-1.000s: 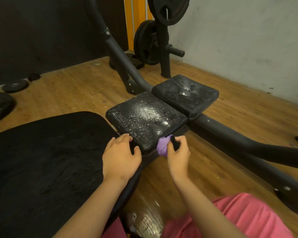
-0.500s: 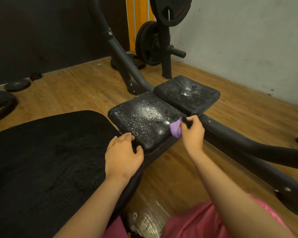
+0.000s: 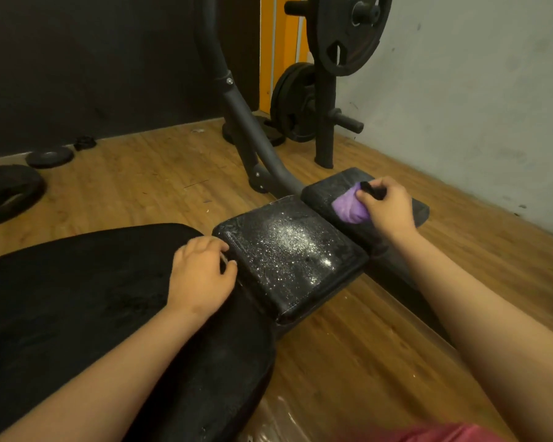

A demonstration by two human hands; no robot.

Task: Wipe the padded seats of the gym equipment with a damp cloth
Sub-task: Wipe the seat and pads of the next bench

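Observation:
Two black padded seats lie in a row on a dark metal frame. The near pad glistens with water droplets. On the far pad my right hand grips a bunched purple cloth and presses it onto the top. My left hand rests with loosely curled fingers on the large black bench pad, right at the near edge of the wet pad. It holds nothing.
A curved frame tube rises behind the pads. A weight-plate rack with black plates stands at the grey wall. Loose plates lie on the wooden floor at far left. A frame bar runs right under my right arm.
My right hand carried the purple cloth from the near pad's front corner, along its right edge, up onto the far pad. My left hand stayed in place.

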